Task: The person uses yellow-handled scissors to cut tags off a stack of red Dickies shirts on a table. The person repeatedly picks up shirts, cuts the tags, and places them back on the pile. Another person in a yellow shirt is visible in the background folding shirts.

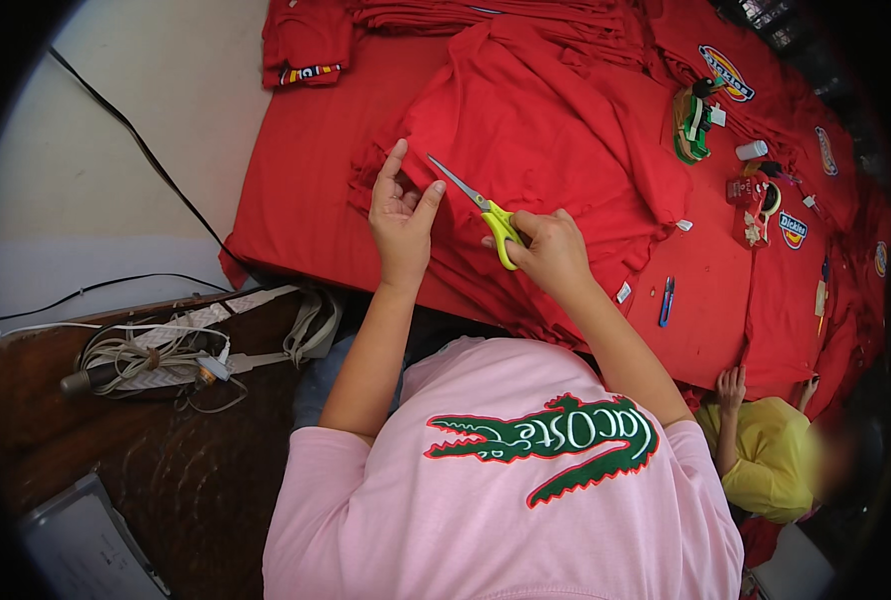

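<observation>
My right hand (554,248) grips a pair of scissors (501,222) by its yellow-green handles. The narrow blades look closed together and point up and left toward my other hand. Thumb and forefinger of my left hand (402,215) are stretched apart, with the other fingers partly curled; I see nothing held in it. Beneath both hands a red garment (556,120) lies rumpled over the table, with small white tags at its right edge. Whether either hand touches the cloth is hard to make out.
Folded red garments (306,40) lie along the far side. To the right are a green tape dispenser (693,125), a red container (751,205) and a blue cutter (667,302). A person in yellow (766,455) handles red cloth there. Coiled cables (156,355) lie at left.
</observation>
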{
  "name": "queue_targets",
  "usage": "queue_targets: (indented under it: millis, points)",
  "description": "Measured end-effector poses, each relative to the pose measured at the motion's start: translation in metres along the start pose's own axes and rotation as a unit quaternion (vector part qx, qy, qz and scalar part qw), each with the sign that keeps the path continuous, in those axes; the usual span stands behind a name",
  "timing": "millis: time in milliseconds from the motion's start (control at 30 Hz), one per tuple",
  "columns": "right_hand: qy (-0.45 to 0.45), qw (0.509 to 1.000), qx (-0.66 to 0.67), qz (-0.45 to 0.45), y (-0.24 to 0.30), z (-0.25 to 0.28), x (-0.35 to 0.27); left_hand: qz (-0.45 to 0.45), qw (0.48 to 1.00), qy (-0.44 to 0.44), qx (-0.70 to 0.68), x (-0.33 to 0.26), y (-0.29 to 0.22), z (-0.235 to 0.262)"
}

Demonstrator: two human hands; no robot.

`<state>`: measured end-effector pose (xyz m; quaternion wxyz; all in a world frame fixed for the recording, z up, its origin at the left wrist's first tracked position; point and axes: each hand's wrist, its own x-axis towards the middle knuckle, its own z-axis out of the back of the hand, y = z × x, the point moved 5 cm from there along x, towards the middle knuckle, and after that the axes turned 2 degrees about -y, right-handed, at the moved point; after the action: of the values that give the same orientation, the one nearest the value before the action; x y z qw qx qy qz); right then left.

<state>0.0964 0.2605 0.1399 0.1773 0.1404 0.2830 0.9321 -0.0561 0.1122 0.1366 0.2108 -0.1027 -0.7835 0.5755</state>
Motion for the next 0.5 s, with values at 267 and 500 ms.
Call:
queue_targets:
  millis: [267,500]
  points:
    - [-0.022,0.999,-0.016,0.020,0.0059,0.0077,-0.0014,0.001,1.000,0.029,-0.001,0.0004,0.0049,0.0036]
    - [-0.015,0.999,-0.020,0.034,0.0058,0.0042,0.0010,0.012,0.998,0.054,-0.025,-0.0036,-0.0011,-0.0020]
